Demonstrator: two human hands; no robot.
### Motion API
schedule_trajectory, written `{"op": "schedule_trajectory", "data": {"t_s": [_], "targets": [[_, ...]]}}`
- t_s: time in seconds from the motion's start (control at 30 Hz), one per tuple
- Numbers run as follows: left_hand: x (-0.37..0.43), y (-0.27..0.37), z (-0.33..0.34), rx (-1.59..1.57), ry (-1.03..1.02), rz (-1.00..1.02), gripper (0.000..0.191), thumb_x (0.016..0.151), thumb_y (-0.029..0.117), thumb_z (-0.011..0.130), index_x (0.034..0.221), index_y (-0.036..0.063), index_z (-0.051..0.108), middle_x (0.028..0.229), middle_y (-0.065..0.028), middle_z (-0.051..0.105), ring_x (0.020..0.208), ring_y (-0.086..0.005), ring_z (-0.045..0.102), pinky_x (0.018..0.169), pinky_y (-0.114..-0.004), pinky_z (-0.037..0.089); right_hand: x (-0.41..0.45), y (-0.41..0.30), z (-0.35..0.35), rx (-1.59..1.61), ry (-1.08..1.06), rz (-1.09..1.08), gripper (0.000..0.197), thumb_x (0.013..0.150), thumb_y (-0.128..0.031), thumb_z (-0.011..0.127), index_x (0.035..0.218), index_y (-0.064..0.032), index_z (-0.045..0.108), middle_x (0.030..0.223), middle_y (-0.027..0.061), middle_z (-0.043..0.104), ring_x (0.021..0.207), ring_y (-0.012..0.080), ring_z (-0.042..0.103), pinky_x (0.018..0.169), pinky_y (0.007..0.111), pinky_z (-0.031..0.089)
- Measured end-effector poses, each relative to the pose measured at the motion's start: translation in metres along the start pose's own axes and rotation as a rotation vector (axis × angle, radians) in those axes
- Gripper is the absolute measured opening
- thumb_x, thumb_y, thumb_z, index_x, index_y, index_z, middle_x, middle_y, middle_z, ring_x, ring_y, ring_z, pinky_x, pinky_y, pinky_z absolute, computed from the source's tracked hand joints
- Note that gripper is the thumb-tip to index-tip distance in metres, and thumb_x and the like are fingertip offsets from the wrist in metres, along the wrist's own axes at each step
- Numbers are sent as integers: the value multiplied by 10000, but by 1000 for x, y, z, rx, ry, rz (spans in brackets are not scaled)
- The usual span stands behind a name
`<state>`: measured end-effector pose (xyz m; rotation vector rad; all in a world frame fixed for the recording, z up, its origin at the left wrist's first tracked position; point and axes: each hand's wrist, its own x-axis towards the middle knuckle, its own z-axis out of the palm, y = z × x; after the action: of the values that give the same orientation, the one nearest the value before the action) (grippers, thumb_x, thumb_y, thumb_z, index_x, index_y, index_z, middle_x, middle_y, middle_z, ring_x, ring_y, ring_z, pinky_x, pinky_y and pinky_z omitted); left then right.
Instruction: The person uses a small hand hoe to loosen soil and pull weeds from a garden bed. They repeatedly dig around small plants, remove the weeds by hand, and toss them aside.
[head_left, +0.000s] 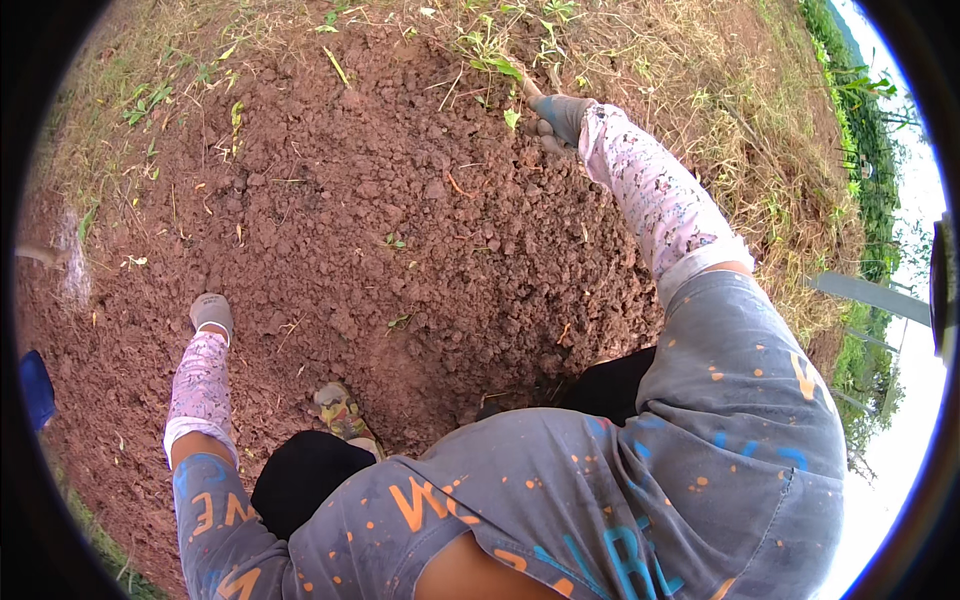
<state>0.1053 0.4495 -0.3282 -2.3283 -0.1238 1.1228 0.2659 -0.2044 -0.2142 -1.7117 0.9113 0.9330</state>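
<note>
My right hand (555, 120), in a grey and blue work glove with a pink flowered sleeve above it, is closed around a thin wooden handle (528, 84) at the upper right. The far end of that handle is lost among weeds and grass, so its tool head cannot be told. My left hand (212, 311), in a light grey glove, hangs low over or rests on loose reddish-brown soil (360, 225) at the left. Its fingers point away from me and cannot be made out singly; nothing shows in it. Small green weeds (394, 241) lie on the clods.
Dry grass (705, 90) borders the soil along the top and right. My camouflage shoe (345, 412) stands in the soil below. A blue object (36, 390) and a pale patch (75, 259) lie at the far left. A grey bar (870, 295) shows at the right.
</note>
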Motion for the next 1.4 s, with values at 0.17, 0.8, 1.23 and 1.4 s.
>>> {"op": "schedule_trajectory", "data": {"t_s": [0.17, 0.8, 1.23, 1.4], "targets": [[-92, 95, -119, -41, 85, 35, 260, 924, 168, 587, 1117, 91, 744, 1214, -109, 693, 1094, -279, 687, 859, -415, 566, 8, 13, -13, 72, -105, -53, 259, 1077, -336, 313, 1014, -188, 517, 523, -30, 435, 359, 111, 295, 323, 292, 248], [-106, 338, -282, -1326, 703, 630, 231, 968, 221, 537, 1085, 55, 648, 1045, -110, 685, 1056, -269, 645, 933, -341, 486, -66, 425, -59, 1346, -1019, -42, 626, 1016, -575, 403, 1001, -24, 698, 486, -42, 482, 307, 62, 345, 299, 252, 277], [-105, 442, -300, -480, 477, 703, 441, 904, 343, 636, 1318, 192, 603, 1167, -174, 690, 1088, -366, 639, 929, -390, 504, -85, 382, -77, 1081, -685, -3, 354, 1080, -370, 320, 1404, -357, 461, 702, 5, 662, 328, 80, 429, 283, 255, 313], [-127, 415, -322, -1407, 369, 773, 352, 977, 368, 557, 1091, 64, 695, 1039, -81, 718, 969, -172, 674, 771, -281, 513, -60, 414, -95, 1120, -768, 75, 381, 1083, -303, 314, 1434, -411, 415, 743, -1, 678, 334, 75, 438, 281, 247, 315]]}}
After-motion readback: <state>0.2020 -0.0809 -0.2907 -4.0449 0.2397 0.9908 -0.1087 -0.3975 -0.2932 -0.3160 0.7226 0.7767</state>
